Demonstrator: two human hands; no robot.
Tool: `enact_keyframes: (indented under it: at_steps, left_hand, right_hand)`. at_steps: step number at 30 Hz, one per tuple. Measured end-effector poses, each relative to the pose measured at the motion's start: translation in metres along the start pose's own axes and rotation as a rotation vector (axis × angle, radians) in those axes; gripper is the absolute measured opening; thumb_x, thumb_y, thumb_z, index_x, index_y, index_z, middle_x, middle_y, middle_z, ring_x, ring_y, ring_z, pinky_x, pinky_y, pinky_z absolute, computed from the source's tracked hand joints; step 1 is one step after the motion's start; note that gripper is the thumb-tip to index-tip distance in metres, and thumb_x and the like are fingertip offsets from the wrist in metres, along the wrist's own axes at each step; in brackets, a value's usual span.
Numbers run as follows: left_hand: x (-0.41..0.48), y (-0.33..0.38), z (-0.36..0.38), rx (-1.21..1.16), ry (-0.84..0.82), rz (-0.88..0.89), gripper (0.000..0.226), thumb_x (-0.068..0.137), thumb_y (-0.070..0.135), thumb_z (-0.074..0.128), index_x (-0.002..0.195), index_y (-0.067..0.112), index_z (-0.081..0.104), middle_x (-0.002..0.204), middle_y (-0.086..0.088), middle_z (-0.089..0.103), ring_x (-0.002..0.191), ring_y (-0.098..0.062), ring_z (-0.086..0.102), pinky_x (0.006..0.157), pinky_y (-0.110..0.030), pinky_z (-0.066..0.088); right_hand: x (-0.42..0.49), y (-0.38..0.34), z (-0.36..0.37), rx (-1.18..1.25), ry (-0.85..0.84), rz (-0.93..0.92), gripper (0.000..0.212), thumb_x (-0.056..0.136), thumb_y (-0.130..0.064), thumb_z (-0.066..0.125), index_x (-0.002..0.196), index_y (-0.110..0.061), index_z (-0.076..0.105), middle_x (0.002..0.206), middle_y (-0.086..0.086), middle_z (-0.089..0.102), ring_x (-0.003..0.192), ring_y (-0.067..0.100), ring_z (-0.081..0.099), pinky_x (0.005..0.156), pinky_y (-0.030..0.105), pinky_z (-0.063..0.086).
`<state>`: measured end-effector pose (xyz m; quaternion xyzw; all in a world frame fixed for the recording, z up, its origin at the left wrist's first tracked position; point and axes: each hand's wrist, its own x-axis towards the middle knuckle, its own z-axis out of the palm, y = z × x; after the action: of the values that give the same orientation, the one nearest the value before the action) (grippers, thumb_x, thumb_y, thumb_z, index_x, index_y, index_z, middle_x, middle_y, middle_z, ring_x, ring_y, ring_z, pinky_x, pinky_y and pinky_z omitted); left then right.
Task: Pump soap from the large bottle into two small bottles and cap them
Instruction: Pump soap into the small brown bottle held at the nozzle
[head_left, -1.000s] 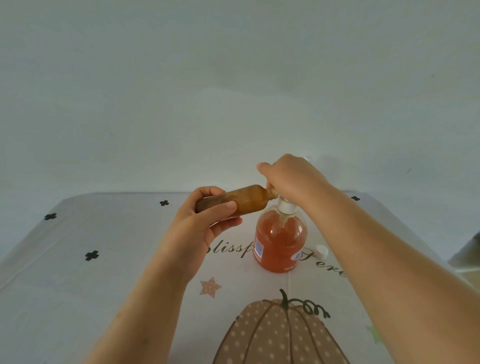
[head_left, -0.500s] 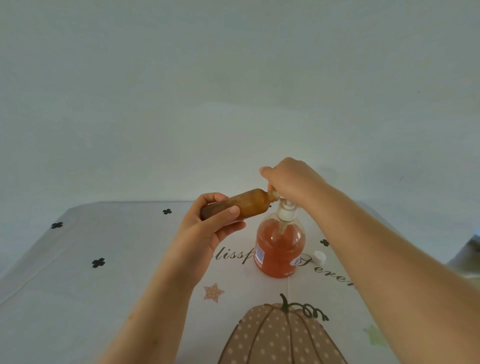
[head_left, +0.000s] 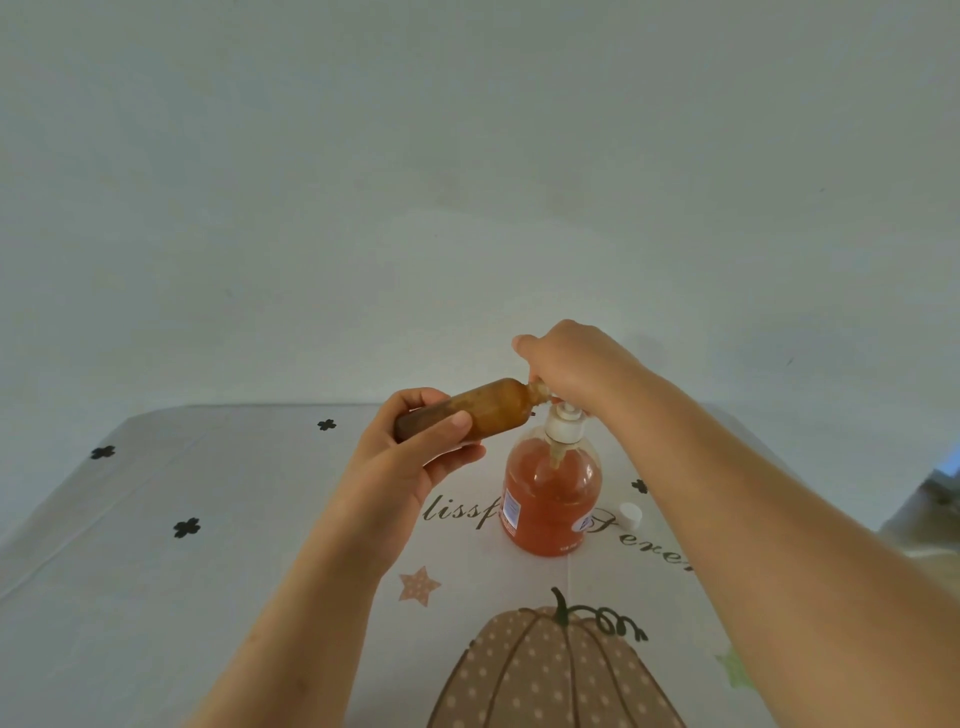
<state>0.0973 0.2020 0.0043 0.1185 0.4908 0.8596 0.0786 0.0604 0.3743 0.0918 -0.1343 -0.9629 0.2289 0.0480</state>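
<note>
One small bottle (head_left: 488, 408), tilted, gripped by left hand (head_left: 410, 462) | right hand (head_left: 571, 364) curled over pump (head_left: 565, 422)

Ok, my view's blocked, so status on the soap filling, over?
Left hand grips small bottle, tilted, mouth at pump. Right hand curled over pump on large bottle. White cap loose on tablecloth, nothing blocking.

Upright orange pump bottle (head_left: 550, 499), amber small bottle (head_left: 493, 408) near-horizontal at its spout, perhaps touching.

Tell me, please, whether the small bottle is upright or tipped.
Tipped: the left hand holds the small bottle nearly horizontal, neck toward the pump.
</note>
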Motion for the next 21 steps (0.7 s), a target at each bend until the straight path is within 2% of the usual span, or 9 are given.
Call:
enact_keyframes:
  at_steps: [5,9,13,21]
  left_hand:
    - [0.002,0.000,-0.002,0.003,0.025,0.001,0.030,0.069,0.009,0.075,0.095,0.008,0.061,0.096,-0.012,0.068,0.087,-0.026,0.072,0.079,-0.033,0.059]
    - [0.005,-0.001,-0.003,0.022,0.053,-0.009,0.036,0.066,0.002,0.080,0.096,0.008,0.061,0.099,-0.013,0.066,0.085,-0.025,0.072,0.079,-0.033,0.059]
    - [0.005,-0.003,-0.004,0.010,0.057,-0.016,0.034,0.067,0.004,0.076,0.097,0.008,0.060,0.102,-0.014,0.065,0.087,-0.026,0.073,0.079,-0.033,0.060]
    - [0.004,-0.002,-0.003,0.013,0.048,-0.014,0.031,0.068,0.006,0.074,0.095,0.009,0.060,0.100,-0.012,0.067,0.087,-0.026,0.073,0.080,-0.033,0.059]
  right_hand:
    - [0.008,0.003,0.008,0.000,-0.013,-0.020,0.042,0.093,-0.040,0.040,0.092,-0.011,0.070,0.081,0.007,0.069,0.070,0.023,0.060,0.078,0.035,0.050]
    - [0.011,0.009,0.014,-0.017,-0.028,-0.048,0.040,0.094,-0.037,0.040,0.091,-0.007,0.066,0.085,0.005,0.067,0.075,0.024,0.060,0.075,0.035,0.049]
    - [0.011,0.009,0.015,-0.027,-0.048,-0.057,0.034,0.095,-0.033,0.041,0.096,-0.010,0.067,0.093,0.008,0.068,0.085,0.026,0.063,0.086,0.037,0.050]
    - [0.008,0.007,0.015,0.035,-0.020,-0.008,0.041,0.091,-0.041,0.040,0.088,-0.013,0.069,0.083,0.005,0.071,0.076,0.024,0.065,0.082,0.036,0.051]
